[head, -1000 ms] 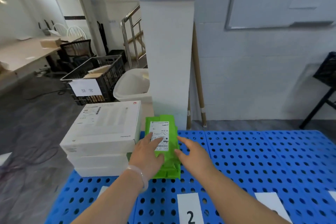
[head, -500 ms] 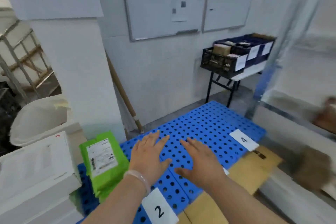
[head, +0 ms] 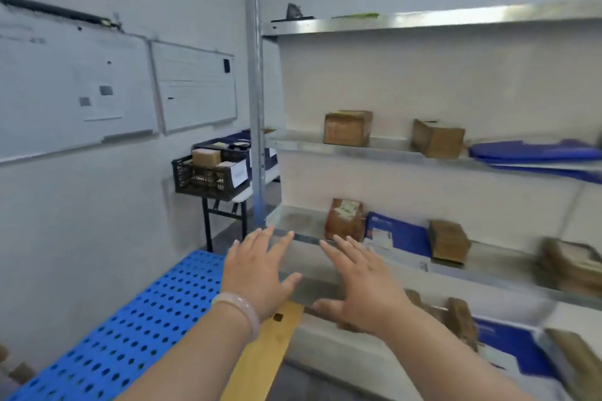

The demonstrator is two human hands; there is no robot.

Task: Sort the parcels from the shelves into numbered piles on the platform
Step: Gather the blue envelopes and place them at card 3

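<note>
Bare metal shelf front (head: pixel 293 221) lies open at far left; brown cardboard parcel (head: pixel 343 220) and blue flat envelope (head: pixel 395 233) crowd rightward.

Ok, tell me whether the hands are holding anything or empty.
Empty: left hand and right hand are spread open, nothing gripped.

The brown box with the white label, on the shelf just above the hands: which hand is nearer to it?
Right. The right hand reaches out just below the labelled brown box, fingertips near the shelf edge under it. The left hand is further to the left, beside the shelf post.
</note>
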